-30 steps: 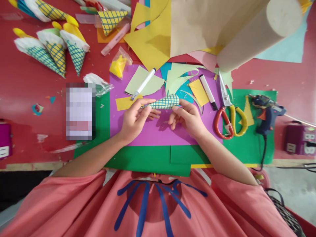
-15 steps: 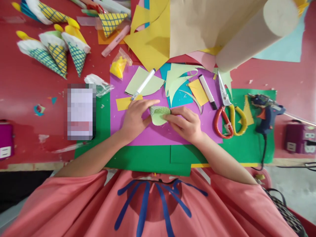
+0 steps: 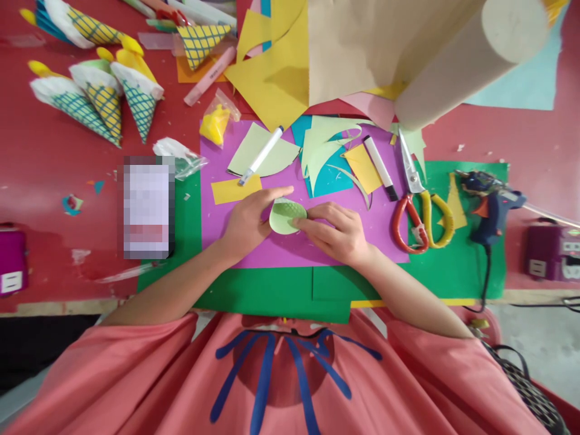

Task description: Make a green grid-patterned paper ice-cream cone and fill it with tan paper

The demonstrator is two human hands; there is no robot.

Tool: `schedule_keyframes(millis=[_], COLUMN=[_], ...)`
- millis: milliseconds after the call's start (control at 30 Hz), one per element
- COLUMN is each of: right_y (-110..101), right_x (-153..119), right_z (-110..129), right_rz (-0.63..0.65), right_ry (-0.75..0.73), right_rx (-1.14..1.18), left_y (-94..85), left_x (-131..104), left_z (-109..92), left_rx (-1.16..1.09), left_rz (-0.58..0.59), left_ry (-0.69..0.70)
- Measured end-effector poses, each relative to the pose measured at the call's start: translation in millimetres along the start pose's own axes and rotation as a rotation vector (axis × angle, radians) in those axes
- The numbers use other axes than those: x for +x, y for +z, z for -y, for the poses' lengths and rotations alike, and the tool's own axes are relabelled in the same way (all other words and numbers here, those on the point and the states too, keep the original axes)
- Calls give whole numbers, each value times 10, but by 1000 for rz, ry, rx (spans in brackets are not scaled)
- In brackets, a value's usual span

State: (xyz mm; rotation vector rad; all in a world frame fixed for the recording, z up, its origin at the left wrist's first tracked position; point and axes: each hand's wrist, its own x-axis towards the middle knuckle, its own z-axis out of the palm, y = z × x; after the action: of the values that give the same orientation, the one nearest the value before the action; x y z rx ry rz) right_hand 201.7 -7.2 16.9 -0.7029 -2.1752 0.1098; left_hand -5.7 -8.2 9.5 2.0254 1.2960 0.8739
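Holding a pale green paper cone (image 3: 287, 222) above a purple sheet (image 3: 272, 257), its open mouth turned toward the person.
The right hand (image 3: 338, 229) pinches the rim between thumb and fingers, while the left hand (image 3: 247, 220) grasps the cone's other side (its fingertips partly hidden, the index stretched over the top). Scissors (image 3: 425, 223) lie to the right, and a glue gun (image 3: 492, 208) sits beyond them on a green sheet (image 3: 471, 266).
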Motion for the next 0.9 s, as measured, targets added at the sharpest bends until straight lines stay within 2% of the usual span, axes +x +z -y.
schedule_keyframes(millis=[100,167,233,333,400,467,533,733,900], right_y=[0,-1,-1,4,7,2,-9,-30,-40], right_x=[-8,-4,9,36,52,65,75,83,81], right_z=[15,26,21,-33,-80,-109,-110,-79,-141], right_rz=[1,-2,-35,-130,-167,-160,-98,267,529], right_ry=[9,96,357,899,1102,1152,1144,1242,1292], right_rx=[52,161,358,770,1013,1183,1306,1580,1739], left_y=[1,4,5,0,-5,-10,-12,-27,-28], left_x=[3,5,9,21,30,36,39,35,36], left_z=[5,10,12,9,6,1,-7,-30,11], left_rx=[13,28,6,-107,-218,-326,-379,-184,-142], left_rz=[5,-3,-48,-101,-102,-117,-132,-110,-132], left_ry=[6,0,-24,-105,-175,-232,-256,-159,-127])
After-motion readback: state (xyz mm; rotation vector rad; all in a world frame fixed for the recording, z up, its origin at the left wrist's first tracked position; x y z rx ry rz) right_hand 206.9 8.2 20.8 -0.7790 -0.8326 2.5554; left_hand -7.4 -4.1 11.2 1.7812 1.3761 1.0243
